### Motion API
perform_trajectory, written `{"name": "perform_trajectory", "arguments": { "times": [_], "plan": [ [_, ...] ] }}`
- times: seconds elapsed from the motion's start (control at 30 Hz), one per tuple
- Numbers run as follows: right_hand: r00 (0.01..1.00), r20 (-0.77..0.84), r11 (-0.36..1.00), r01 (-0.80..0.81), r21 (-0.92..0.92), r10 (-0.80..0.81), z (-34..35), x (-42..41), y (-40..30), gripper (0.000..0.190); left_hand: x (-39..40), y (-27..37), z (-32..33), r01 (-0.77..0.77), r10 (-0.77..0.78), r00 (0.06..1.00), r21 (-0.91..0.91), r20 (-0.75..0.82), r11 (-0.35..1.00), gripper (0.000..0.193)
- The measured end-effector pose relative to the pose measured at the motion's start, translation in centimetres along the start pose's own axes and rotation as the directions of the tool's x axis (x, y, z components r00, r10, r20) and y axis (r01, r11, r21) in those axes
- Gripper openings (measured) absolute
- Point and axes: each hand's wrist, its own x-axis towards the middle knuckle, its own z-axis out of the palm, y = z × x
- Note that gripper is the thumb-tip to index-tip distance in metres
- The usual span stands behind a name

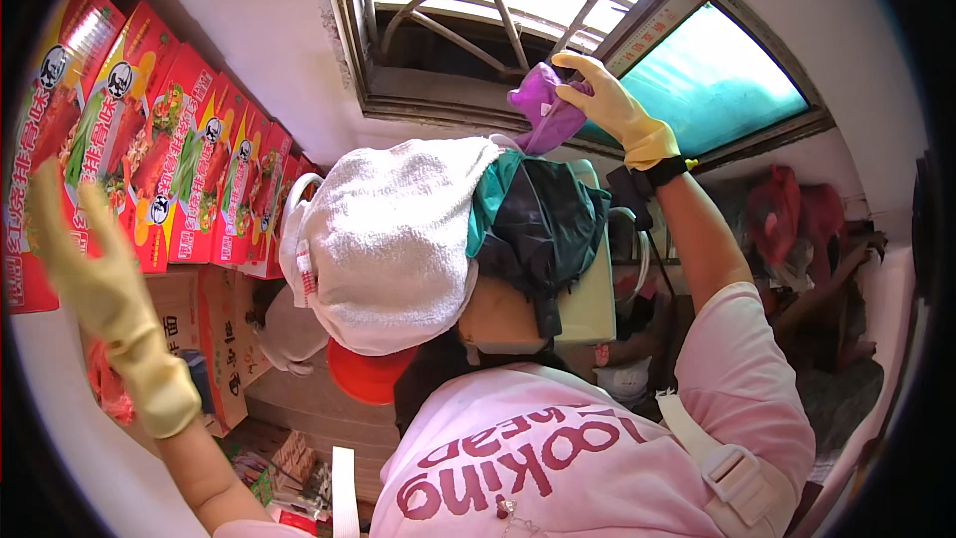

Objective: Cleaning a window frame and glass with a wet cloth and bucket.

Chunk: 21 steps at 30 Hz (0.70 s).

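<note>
My right hand (612,108), in a pale yellow rubber glove, is raised at the window; its spread fingers touch or lie just beside a crumpled purple cloth or bag (551,108), and whether they grip it I cannot tell. My left hand (93,261), gloved alike and blurred, is lifted at the far left in front of the red boxes, fingers apart, holding nothing. Between the hands a white terry towel (403,239) is draped over something hidden. Beside the towel lie a black and dark green fabric item (549,228) and a teal cloth (493,198).
Printed red cartons (187,164) are stacked along the left wall, above brown cardboard boxes (224,344). A window (478,104) with a metal grille stands ahead. A red basin or bowl (366,373) shows below the towel. Red plastic bags (777,217) hang at the right.
</note>
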Motion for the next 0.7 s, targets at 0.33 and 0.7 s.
{"name": "perform_trajectory", "arguments": {
  "times": [0.33, 0.7],
  "plan": [
    [0.963, -0.255, 0.946, 0.003, 0.324, 0.084, -1.6, -2.1, -5.1, 0.030, 3.2, 18.7, 6.6, 0.552, 0.272, 0.587, -0.623, 0.762, 0.554, 0.039],
    [0.926, -0.340, 0.670, 0.148, 0.728, 0.165, -4.8, -1.4, -10.0, 0.018, 4.8, 35.1, 15.5, 0.412, 0.648, 0.678, -0.909, 0.347, 0.055, 0.039]
  ]
}}
